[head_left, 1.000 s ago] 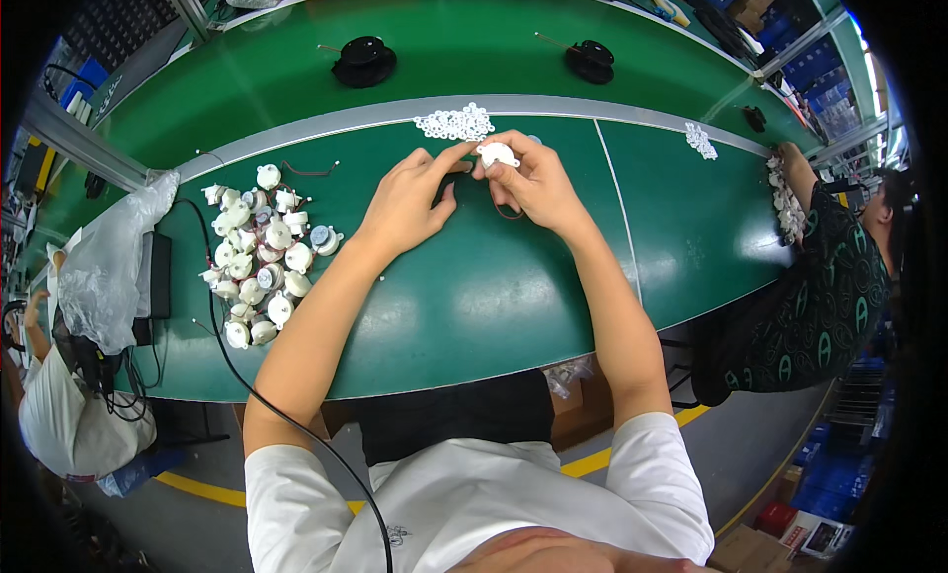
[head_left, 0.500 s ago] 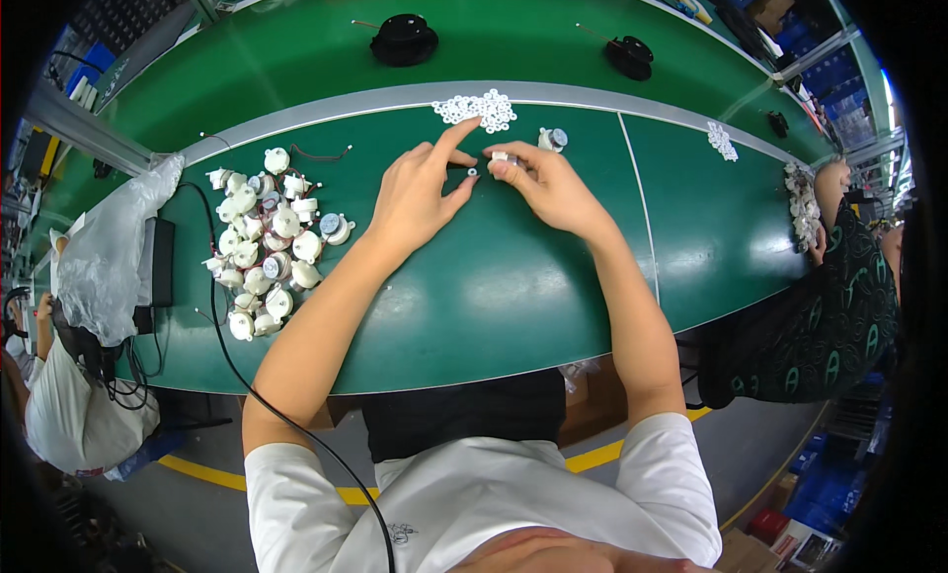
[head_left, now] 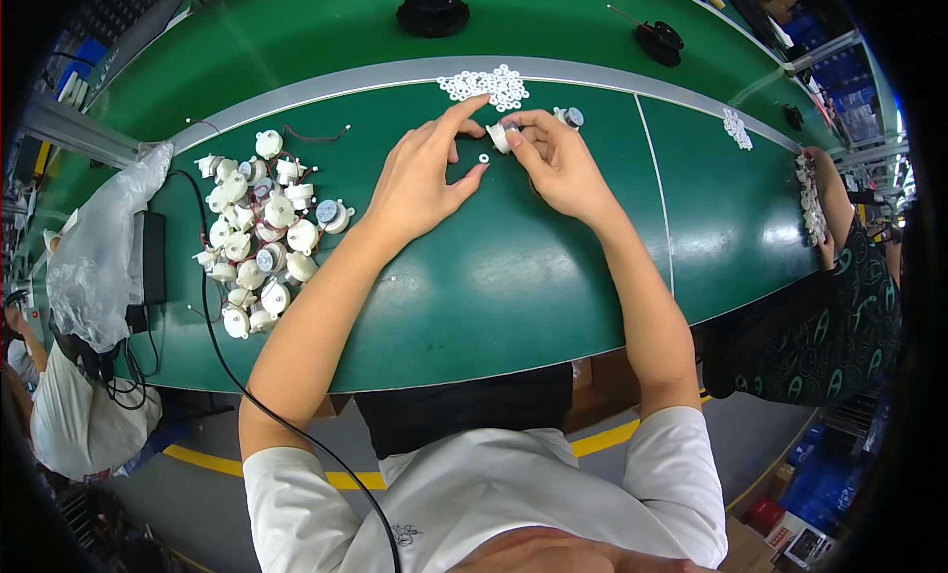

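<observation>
- While the right hand (head_left: 570, 173) grips a white component (head_left: 500, 138) at far centre, the left hand (head_left: 417, 178) is open beside a white ring (head_left: 484, 158)
- Apparent step: pairing component with ring; taking up the ring would call for a fine pinch

Two ring piles (head_left: 491, 82), one separate ring (head_left: 487, 159), one held motor (head_left: 501, 138).

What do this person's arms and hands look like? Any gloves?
The left hand and right hand are bare, without gloves. The forearms are bare too. The white sleeves are short. A black cable crosses the left arm.
</observation>
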### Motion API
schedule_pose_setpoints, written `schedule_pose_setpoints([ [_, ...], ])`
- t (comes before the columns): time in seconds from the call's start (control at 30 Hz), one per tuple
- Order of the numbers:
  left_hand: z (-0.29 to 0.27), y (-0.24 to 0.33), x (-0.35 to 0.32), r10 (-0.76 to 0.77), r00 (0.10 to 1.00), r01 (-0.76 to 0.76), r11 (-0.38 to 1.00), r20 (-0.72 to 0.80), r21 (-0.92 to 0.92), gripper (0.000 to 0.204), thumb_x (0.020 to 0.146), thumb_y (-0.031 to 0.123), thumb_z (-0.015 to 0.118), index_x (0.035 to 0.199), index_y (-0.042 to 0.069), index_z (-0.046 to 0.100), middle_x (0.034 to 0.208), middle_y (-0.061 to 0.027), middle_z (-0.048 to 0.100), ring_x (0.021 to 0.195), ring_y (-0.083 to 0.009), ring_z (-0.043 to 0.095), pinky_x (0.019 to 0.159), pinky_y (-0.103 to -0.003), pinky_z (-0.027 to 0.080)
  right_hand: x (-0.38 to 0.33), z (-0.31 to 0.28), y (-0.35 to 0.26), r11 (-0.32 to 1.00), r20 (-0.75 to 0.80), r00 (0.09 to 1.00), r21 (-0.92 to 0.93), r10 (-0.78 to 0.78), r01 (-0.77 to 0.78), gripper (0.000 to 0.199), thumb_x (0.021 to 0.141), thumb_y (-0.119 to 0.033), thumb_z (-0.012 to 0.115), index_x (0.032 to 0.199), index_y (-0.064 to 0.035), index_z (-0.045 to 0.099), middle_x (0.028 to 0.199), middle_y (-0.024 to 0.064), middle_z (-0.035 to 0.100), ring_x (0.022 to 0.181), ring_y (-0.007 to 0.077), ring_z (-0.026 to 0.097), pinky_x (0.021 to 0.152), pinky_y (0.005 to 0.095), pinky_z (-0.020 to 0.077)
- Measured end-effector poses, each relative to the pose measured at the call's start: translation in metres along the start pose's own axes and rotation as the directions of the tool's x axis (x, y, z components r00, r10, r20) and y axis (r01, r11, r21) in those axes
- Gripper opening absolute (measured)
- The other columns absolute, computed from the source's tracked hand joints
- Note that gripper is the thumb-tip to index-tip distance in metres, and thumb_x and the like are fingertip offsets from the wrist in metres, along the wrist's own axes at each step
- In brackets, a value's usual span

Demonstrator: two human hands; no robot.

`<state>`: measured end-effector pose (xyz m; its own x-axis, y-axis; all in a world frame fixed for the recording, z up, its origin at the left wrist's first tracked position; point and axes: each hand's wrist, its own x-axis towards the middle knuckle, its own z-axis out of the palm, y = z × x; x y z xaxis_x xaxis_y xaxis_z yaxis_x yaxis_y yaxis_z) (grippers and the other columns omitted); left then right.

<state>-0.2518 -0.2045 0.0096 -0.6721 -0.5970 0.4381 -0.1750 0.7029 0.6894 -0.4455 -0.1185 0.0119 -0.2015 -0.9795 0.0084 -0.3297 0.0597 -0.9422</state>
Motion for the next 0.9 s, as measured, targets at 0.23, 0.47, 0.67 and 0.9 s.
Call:
schedule_pose_setpoints([
  [0.23,0.001,-0.002,0.001,-0.026,0.999,0.025,0.999,0.021,0.024,0.077,0.079,0.001,0.078,0.149,0.015,0.047,0.100,-0.0048,0.074,0.075,-0.0198,0.057,0.078,-0.031,0.054,0.000,0.004,-0.006,0.985,-0.012,0.990,-0.102,-0.140,0.138,0.023,0.102,-0.010,0.058,0.121,0.0039,0.060,0.080,0.0073,0.064,0.060,0.0078,0.051,0.059,0.0278,0.0423],
  [0.47,-0.002,-0.002,-0.001,-0.094,0.995,0.095,0.992,0.016,-0.085,0.073,0.081,-0.002,0.073,0.147,0.012,0.048,0.097,-0.0077,0.076,0.076,-0.0200,0.062,0.079,-0.030,0.054,-0.002,0.007,-0.014,0.960,-0.014,0.993,-0.257,-0.116,0.109,0.022,0.098,-0.014,0.064,0.112,0.0029,0.064,0.062,0.0037,0.056,0.054,0.0102,0.048,0.054,0.0296,0.0396],
  [0.67,-0.005,0.002,-0.006,-0.078,0.997,0.077,0.996,-0.025,-0.041,0.069,0.079,-0.005,0.070,0.143,0.012,0.049,0.107,-0.0062,0.071,0.079,-0.0189,0.060,0.080,-0.031,0.053,-0.003,0.010,-0.015,0.956,-0.080,0.987,-0.269,-0.142,0.115,0.024,0.094,-0.020,0.071,0.102,0.0029,0.067,0.061,0.0041,0.058,0.055,0.0097,0.051,0.053,0.0284,0.0406],
  [0.9,-0.001,0.001,-0.004,0.034,0.999,-0.034,0.999,-0.003,0.034,0.073,0.082,0.002,0.078,0.147,0.015,0.047,0.105,-0.0045,0.075,0.082,-0.0208,0.063,0.083,-0.033,0.054,0.003,0.005,-0.007,0.978,-0.184,0.980,-0.203,-0.081,0.043,0.028,0.092,-0.023,0.075,0.097,0.0035,0.069,0.062,0.0018,0.062,0.053,0.0054,0.050,0.053,0.0237,0.0409],
])
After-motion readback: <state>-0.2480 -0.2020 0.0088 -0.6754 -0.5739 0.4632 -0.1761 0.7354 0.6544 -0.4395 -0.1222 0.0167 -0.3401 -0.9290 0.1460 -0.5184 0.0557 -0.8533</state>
